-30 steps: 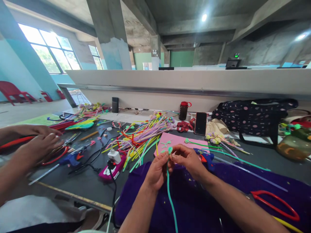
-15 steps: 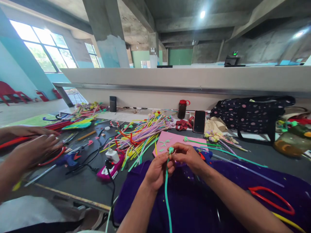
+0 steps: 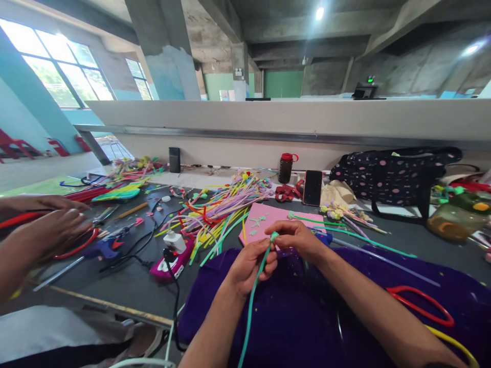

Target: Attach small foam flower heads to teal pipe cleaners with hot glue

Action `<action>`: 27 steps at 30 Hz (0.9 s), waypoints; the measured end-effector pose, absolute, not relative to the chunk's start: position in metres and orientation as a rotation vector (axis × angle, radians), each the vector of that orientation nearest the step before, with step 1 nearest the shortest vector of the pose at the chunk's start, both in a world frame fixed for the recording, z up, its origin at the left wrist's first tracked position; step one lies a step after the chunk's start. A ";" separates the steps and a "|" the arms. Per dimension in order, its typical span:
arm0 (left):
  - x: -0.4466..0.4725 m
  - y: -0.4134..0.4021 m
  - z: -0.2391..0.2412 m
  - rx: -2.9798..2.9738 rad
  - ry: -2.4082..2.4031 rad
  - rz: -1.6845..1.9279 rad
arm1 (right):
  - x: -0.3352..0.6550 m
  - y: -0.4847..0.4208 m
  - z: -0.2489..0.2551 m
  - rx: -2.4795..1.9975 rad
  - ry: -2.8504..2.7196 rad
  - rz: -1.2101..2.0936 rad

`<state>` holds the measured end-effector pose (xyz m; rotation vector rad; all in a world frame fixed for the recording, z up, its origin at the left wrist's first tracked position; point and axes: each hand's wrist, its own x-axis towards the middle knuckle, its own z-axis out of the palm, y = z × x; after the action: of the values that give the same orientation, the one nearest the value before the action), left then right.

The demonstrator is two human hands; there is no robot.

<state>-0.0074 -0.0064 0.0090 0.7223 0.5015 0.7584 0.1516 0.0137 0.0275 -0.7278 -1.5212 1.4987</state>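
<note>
In front of the pink foam sheet [image 3: 255, 212] I hold a green pipe cleaner [image 3: 250, 312] with a small knotted green head [image 3: 273, 236] at its top. My left hand [image 3: 251, 263] pinches the stem just below that head. The fingers of my right hand [image 3: 301, 241] are closed on the head from the right and partly hide it. The stem's long tail hangs down to the left, over a dark purple cloth [image 3: 299, 317]. Small cut green pieces [image 3: 259, 221] lie on the pink sheet, beside another green stem [image 3: 314, 219] with a knotted end.
A pile of coloured pipe cleaners [image 3: 226, 199], a pink power strip [image 3: 174, 260] and a blue glue gun [image 3: 103, 249] lie left. A co-worker's hands [image 3: 57, 230] are busy at far left. Behind stand a bottle [image 3: 286, 168], phone [image 3: 312, 187] and bag [image 3: 387, 179]. Red handles [image 3: 422, 306] lie right.
The green pipe cleaner has tilted: its tail has swung to the left and its head leans to the right. Both my hands keep their hold. The whole view has shifted slightly.
</note>
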 end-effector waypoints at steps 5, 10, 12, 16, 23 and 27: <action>-0.003 -0.009 0.010 0.936 0.682 1.021 | 0.155 0.018 0.029 -0.756 -1.604 1.376; 0.001 -0.012 0.011 0.982 0.726 1.164 | 0.157 0.020 0.027 -0.811 -1.699 1.236; 0.001 -0.011 0.011 0.977 0.721 1.177 | 0.157 0.019 0.027 -0.840 -1.727 1.182; 0.000 -0.008 0.010 0.935 0.736 1.224 | 0.155 0.015 0.030 -0.859 -1.787 1.063; 0.000 -0.008 0.009 0.942 0.777 1.252 | 0.153 0.013 0.031 -0.869 -1.700 1.236; -0.001 -0.008 0.008 0.938 0.782 1.249 | 0.156 0.015 0.032 -0.887 -1.638 1.298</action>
<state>-0.0008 -0.0075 0.0083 0.9385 0.7823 1.2487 0.1556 0.0151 0.0322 -0.8866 -1.6383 1.2983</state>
